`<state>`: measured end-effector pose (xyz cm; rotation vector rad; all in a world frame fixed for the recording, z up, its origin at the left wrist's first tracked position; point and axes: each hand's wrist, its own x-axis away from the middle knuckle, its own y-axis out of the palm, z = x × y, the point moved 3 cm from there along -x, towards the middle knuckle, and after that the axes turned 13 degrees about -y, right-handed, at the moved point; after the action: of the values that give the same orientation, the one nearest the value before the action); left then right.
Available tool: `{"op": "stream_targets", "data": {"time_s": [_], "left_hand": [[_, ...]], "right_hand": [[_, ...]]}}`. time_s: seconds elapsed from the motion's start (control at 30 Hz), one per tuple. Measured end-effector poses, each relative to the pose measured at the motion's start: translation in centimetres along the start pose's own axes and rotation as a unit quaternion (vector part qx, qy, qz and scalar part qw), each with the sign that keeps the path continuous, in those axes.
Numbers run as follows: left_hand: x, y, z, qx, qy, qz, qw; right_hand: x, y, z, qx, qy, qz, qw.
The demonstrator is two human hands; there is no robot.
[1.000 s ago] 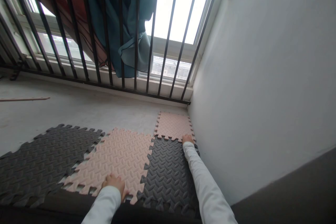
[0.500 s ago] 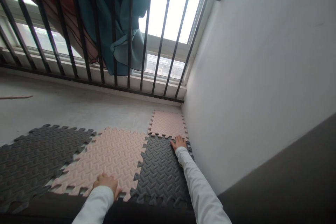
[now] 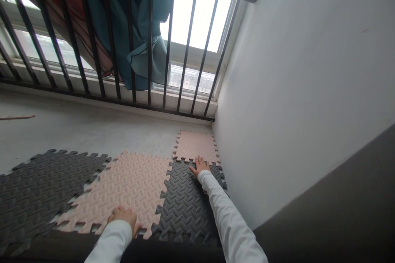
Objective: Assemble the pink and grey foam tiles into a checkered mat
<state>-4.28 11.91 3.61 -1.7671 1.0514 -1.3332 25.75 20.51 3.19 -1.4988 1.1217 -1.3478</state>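
My left hand (image 3: 124,215) rests with fingers spread on the near part of a large pink foam mat tile (image 3: 132,181). Across the seam between a dark grey foam tile (image 3: 188,205) and a smaller-looking pink foam tile (image 3: 196,144) lies my right hand (image 3: 201,166), palm down with its fingers apart. That far pink tile sits in the corner by the wall, its near edge meeting the grey tile. Another dark grey tile (image 3: 52,189) lies at the left, with gaps along its seam to the large pink one.
A white wall (image 3: 293,90) rises close on the right. Black railing (image 3: 138,107) runs along the window, with blue-green and reddish cloth (image 3: 117,41) hanging behind it. A thin brownish stick (image 3: 17,117) lies on the grey floor (image 3: 92,127) at left.
My right hand has slid left along the seam between the far pink tile and the grey tile. My left hand stays in about the same place. The view has shifted slightly.
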Motion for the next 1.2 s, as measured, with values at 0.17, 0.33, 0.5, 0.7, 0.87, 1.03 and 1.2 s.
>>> {"op": "stream_targets", "data": {"time_s": [0.17, 0.33, 0.5, 0.7, 0.87, 1.03, 1.2], "left_hand": [[0.8, -1.0, -0.2, 0.001, -0.002, -0.005, 1.0], [1.0, -1.3, -0.1, -0.006, 0.001, -0.013, 1.0], [0.9, -1.1, -0.2, -0.013, 0.0, -0.016, 1.0], [1.0, -1.3, -0.1, -0.01, -0.002, -0.019, 1.0], [1.0, -1.4, 0.0, -0.008, -0.003, -0.013, 1.0], [1.2, -1.5, 0.0, -0.005, -0.002, -0.02, 1.0], [1.5, -1.9, -0.1, -0.003, 0.001, -0.026, 1.0]], "right_hand": [[-0.2, 0.6, -0.4, -0.003, -0.007, -0.001, 1.0], [-0.2, 0.7, -0.6, -0.002, -0.004, 0.003, 1.0], [-0.5, -0.1, -1.3, 0.026, -0.004, -0.007, 1.0], [-1.4, -0.8, -3.2, 0.005, -0.044, -0.005, 0.999], [-1.6, 0.5, -4.2, -0.013, -0.078, -0.005, 0.997], [-1.4, 1.1, -4.5, -0.01, -0.069, 0.014, 0.997], [-1.7, -0.5, -5.3, 0.002, -0.049, -0.011, 0.999]]}}
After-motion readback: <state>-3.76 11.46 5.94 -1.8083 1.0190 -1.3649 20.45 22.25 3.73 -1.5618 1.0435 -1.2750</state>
